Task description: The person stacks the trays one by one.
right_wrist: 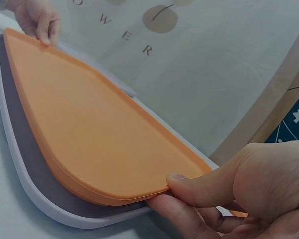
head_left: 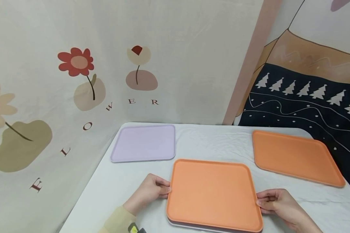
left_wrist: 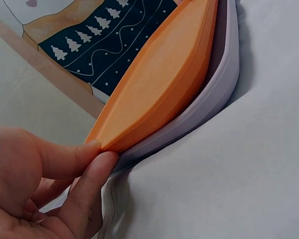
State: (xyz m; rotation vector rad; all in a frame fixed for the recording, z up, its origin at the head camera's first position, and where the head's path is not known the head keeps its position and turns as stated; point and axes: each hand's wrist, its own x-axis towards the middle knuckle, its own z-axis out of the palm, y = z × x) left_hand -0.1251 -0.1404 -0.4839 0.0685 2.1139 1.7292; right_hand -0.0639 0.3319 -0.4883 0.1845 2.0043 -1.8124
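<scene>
An orange rectangular tray (head_left: 213,194) with a raised rim is held level at the front of the table. My left hand (head_left: 151,189) pinches its left edge between thumb and fingers, and my right hand (head_left: 275,204) does the same at the right edge. Directly beneath is a pale lavender tray (right_wrist: 74,220), mostly covered by the orange one. In both wrist views a shadowed gap shows between the two. The left wrist view has the left thumb on top of the orange rim, with the forefinger under it.
Another lavender tray (head_left: 145,142) lies flat at the back left of the white cloth-covered table (head_left: 105,194). A second orange tray (head_left: 297,158) lies at the right, by the table's edge. Behind hangs a cloth backdrop (head_left: 189,58) with printed flowers and letters.
</scene>
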